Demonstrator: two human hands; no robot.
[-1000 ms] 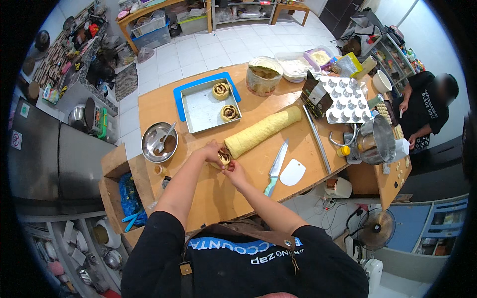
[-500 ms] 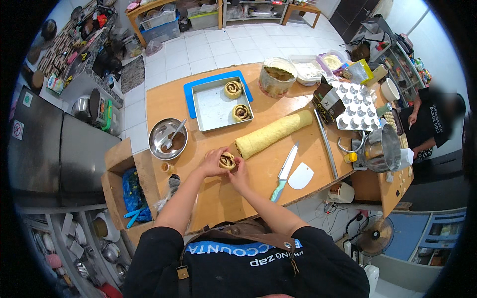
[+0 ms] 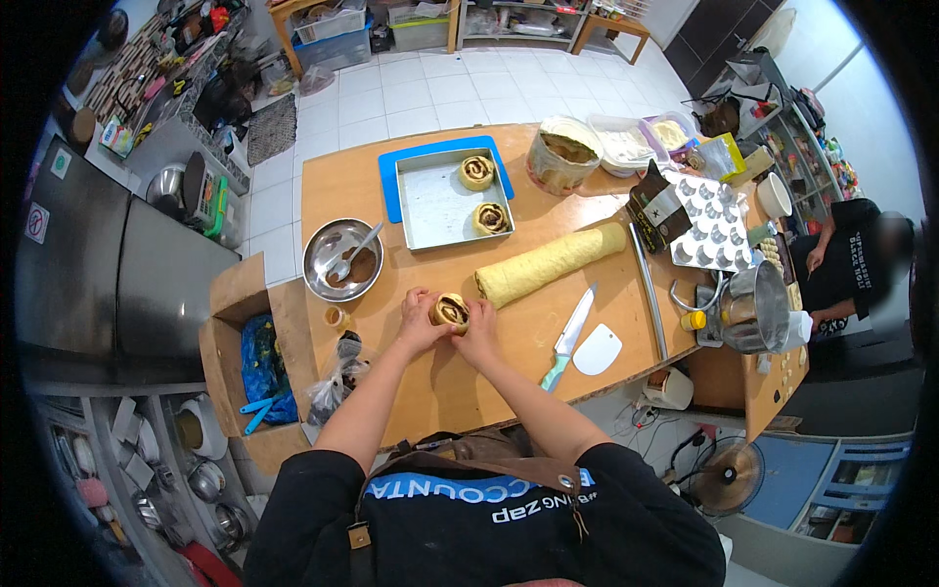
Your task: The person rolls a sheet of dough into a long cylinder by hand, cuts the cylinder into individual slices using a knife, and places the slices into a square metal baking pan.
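A slice of swirled dough roll [image 3: 451, 310], with dark filling in its spiral, is held between my two hands just above the wooden table. My left hand [image 3: 422, 321] wraps its left side and my right hand [image 3: 478, 331] closes on its right. Beyond them the long yellow dough log [image 3: 553, 264] lies slantwise, its cut end near my right fingers. Two swirled rolls [image 3: 476, 173] sit along the right side of a square metal baking pan [image 3: 421, 235] on a blue mat [image 3: 391, 186]. A knife [image 3: 570, 333] and a white scraper [image 3: 598, 349] lie to the right.
Left on the table [image 3: 411, 391] are a steel bowl [image 3: 315, 264] with brown filling and a spoon, a small jar [image 3: 336, 318] and a plastic bag [image 3: 333, 391]. A metal rod [image 3: 649, 293], a muffin tray [image 3: 709, 225] and a mixing bowl [image 3: 753, 303] stand right. Another person [image 3: 846, 259] works at far right.
The view has shifted slightly, so the table's things sit a little further right. Both hands still hold the roll slice, now with its swirl facing more upward.
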